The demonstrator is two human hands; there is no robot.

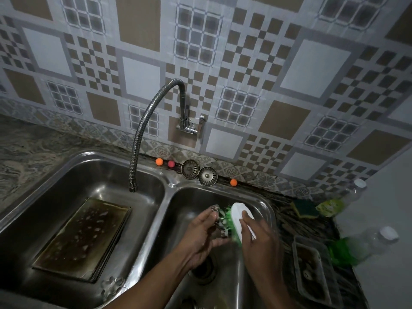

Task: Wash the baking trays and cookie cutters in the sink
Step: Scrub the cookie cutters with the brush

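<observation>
Over the right basin of the sink, your left hand pinches a metal cutter between curled fingers and thumb. Your right hand grips a white brush with green bristles, pressed against the cutter. A dark, soap-flecked tray lies flat in the left basin, below the tap.

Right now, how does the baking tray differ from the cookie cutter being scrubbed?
The baking tray lies flat in the left basin, untouched; the cookie cutter is held up over the right basin by the left hand. The tray is large and dark-stained with suds; the cutter is small and shiny. Only the cutter meets the brush, gripped by the right hand. Both look like metal.
</observation>
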